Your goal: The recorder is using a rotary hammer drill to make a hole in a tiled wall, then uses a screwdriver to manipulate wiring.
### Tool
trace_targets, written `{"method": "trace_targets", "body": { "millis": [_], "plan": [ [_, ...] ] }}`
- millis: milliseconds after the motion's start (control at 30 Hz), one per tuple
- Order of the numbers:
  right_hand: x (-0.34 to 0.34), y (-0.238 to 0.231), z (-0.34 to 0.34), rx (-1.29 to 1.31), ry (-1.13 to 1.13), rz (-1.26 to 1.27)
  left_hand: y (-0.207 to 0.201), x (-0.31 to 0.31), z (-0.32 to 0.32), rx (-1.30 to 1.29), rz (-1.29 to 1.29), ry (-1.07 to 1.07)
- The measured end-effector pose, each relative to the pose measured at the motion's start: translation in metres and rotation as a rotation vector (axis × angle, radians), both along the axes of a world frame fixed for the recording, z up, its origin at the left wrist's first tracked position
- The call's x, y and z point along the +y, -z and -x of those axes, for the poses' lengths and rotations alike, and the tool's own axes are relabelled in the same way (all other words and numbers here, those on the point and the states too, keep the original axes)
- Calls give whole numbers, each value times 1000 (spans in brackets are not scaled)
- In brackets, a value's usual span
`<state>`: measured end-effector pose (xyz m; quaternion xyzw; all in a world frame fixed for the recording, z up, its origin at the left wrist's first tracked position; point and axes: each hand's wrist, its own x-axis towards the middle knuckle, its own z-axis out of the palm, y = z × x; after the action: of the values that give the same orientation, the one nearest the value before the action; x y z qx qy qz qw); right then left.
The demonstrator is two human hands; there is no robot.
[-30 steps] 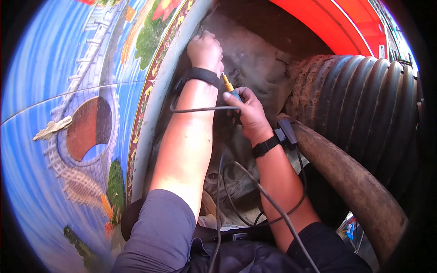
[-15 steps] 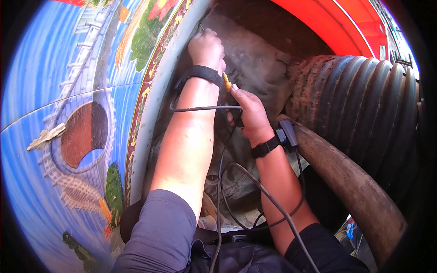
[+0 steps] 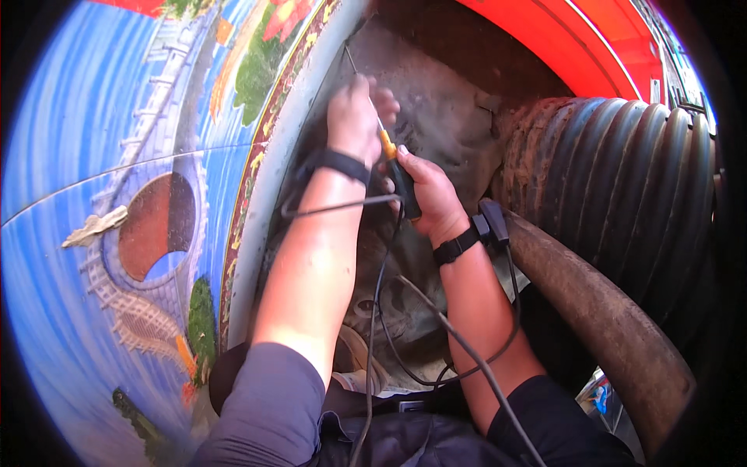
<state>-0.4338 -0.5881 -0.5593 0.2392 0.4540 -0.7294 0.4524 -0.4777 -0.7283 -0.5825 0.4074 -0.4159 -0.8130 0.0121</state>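
Note:
My right hand grips the black-and-yellow handle of a screwdriver, thumb along its upper end. The thin metal shaft slants up and left past my left hand; its far end lies near the pale edge of a painted panel. My left hand is beside the shaft, its fingers loosened, spread and smeared by motion. Whether they touch the shaft I cannot tell. Behind both hands is a dusty grey surface.
A thick ribbed black hose fills the right side, with a brown curved pipe below it. Red bodywork arches above. Dark cables from the wristbands hang across my forearms and lap.
My left hand has loosened from a closed grip, its fingers spreading away from the shaft, and has shifted slightly down. More of the screwdriver's shaft and handle shows. My right hand keeps its hold.

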Motion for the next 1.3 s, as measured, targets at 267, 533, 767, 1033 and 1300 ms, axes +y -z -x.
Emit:
{"method": "trace_targets", "body": {
  "millis": [267, 533, 767, 1033, 1300],
  "plan": [
    [-5, 6, -10, -9, 51, 64, -4, 7, -19, 61, -108, 13],
    [-26, -4, -38, 291, 186, -405, -10, 7, -20, -30, 9, -11],
    [3, 1, -10, 23, 110, -92, -14, 10, -40, 44, -226, 189],
    [-2, 2, -27, 164, 140, -229, -5, 13, -37, -22, -109, 125],
    [2, 1, -16, -5, 195, 14, -14, 4, -46, -1, -151, 283]
  ]
}}
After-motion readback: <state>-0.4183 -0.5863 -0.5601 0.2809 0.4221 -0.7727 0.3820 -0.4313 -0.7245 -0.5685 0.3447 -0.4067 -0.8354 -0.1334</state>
